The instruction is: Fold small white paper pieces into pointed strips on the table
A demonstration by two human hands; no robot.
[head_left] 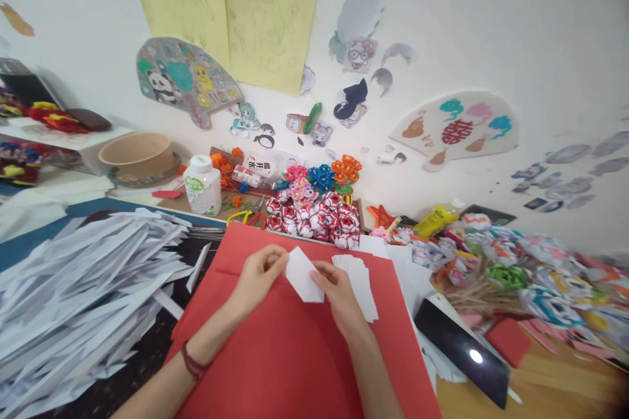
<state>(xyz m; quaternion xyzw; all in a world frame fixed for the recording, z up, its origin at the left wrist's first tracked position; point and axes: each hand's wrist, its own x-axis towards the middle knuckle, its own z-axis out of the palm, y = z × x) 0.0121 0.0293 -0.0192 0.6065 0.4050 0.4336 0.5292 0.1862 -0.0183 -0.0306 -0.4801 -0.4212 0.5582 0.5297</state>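
A small piece of white paper (303,278), with slanted corners that look folded, is held up between my two hands above a large red sheet (275,353). My left hand (263,273) pinches its upper left edge with thumb and fingertips. On the other side, my right hand (338,288) grips the right edge, the thumb lying on the paper's face. Just beyond my right hand, a short stack of white paper slips (361,281) rests on the red sheet, partly covered by that hand.
To the left lies a large heap of folded white paper strips (88,301). Red-and-white paper flowers (319,219) and a white bottle (202,186) stand behind the red sheet. On the right are a black phone (462,347), a yellow bottle (437,219) and piled paper pieces (550,275).
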